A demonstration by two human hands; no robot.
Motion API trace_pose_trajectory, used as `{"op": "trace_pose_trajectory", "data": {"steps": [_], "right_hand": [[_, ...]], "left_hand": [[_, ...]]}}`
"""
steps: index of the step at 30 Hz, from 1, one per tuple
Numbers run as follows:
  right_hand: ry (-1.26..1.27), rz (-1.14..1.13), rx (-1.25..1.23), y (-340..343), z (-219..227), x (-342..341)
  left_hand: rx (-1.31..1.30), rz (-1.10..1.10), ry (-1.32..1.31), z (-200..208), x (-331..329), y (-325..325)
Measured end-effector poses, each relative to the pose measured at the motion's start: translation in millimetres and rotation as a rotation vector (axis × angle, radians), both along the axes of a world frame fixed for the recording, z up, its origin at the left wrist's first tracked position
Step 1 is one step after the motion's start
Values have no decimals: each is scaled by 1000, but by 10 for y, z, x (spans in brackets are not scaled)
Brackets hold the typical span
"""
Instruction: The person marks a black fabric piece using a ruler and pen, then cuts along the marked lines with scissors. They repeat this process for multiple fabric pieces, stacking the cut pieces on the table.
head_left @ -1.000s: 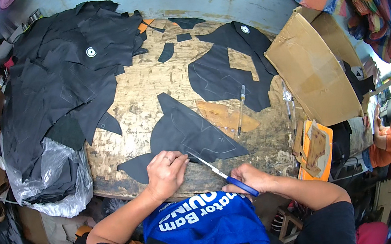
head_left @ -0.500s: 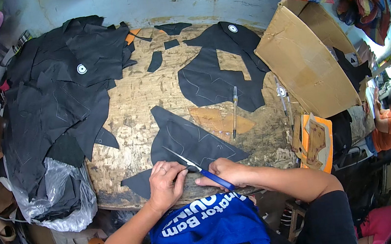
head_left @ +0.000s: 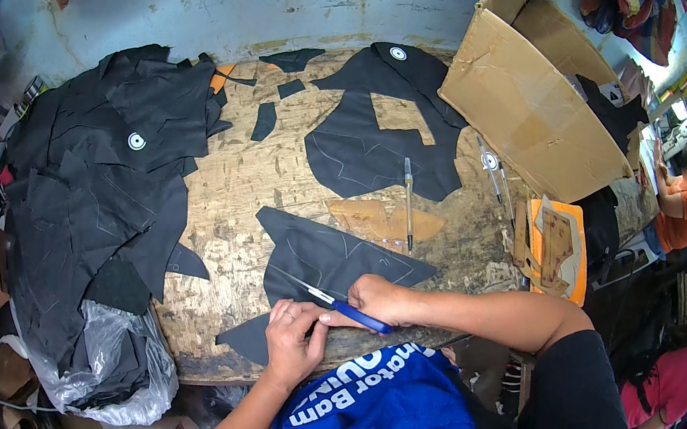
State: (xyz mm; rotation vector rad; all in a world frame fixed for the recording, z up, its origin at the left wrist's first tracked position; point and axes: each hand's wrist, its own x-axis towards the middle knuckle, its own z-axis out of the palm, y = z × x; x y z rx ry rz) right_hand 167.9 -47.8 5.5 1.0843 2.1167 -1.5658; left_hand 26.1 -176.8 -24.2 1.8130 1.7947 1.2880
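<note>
Blue-handled scissors (head_left: 360,314) are in my right hand (head_left: 379,297), their blades pointing to the far left over a black fabric piece (head_left: 326,247) with pale chalk-like outlines. My left hand (head_left: 294,335) is closed at the near edge of that fabric, its fingers seeming to pinch it. The two hands are close together, fingertips nearly touching below the blades. A smaller black flap (head_left: 243,340) of fabric sticks out left of my left hand. Just beyond the marked piece lie a tan pattern template (head_left: 370,220) and a pen (head_left: 409,206).
A heap of black fabric (head_left: 97,186) covers the left of the worn wooden table (head_left: 219,257), above a clear plastic bag (head_left: 133,364). More cut fabric (head_left: 352,148) lies at the far side. An open cardboard box (head_left: 527,95) and an orange-edged template (head_left: 558,247) stand right. Another person (head_left: 682,213) sits beyond.
My right hand and the scissors have moved left, closer to my left hand. The left hand still stays at the fabric's near edge. The view has shifted slightly.
</note>
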Motion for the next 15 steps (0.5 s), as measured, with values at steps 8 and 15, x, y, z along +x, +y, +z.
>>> {"op": "trace_pose_trajectory", "data": {"steps": [8, 15], "right_hand": [[221, -22, 165, 43, -59, -108], [336, -593, 463, 66, 138, 785]], "left_hand": [[9, -23, 200, -59, 12, -3], [-156, 355, 311, 318, -684, 196]]}}
